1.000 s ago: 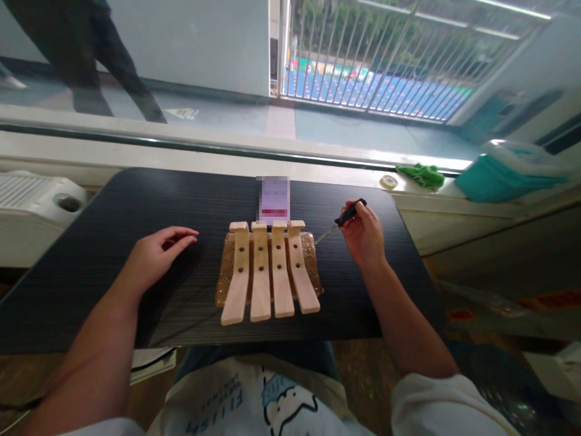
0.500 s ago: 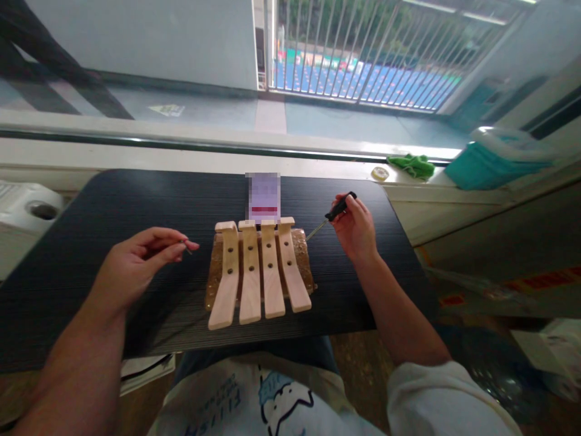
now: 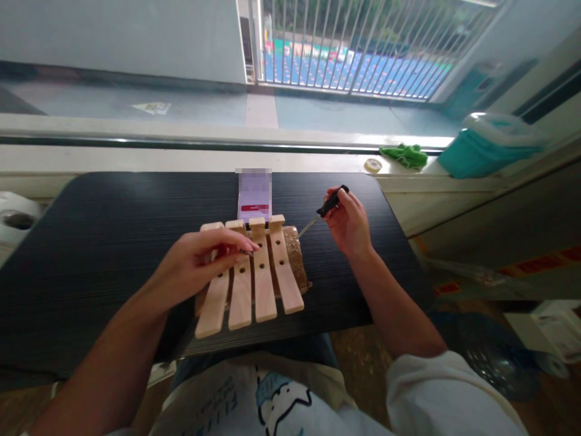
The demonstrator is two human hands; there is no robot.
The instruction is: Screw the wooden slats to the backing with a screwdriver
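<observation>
My left hand (image 3: 200, 257) pinches a small dark metal screw (image 3: 246, 252) between thumb and fingertips. It hovers over the left pair of several pale wooden pieces, hiding part of them. Each bare wooden piece (image 3: 265, 297) is long and curved, with a hooked far end; two holes show in those not covered. They lie side by side across a brown, tape-wrapped block (image 3: 296, 257). To the right, my right hand (image 3: 349, 224) grips the black handle of a screwdriver (image 3: 331, 203), whose shaft slants down-left to the block's far right corner.
A phone-like purple screen (image 3: 255, 192), partly blurred, stands behind the block on the dark table (image 3: 113, 224). Along the window ledge are a tape roll (image 3: 373, 165), a green cloth (image 3: 406, 156) and a teal bin (image 3: 485, 148). A white object (image 3: 18, 212) stands at the left.
My left hand has moved right, from beside the block to above the wooden pieces, still pinching the screw. The right hand keeps the screwdriver in nearly the same place. The view has shifted slightly.
</observation>
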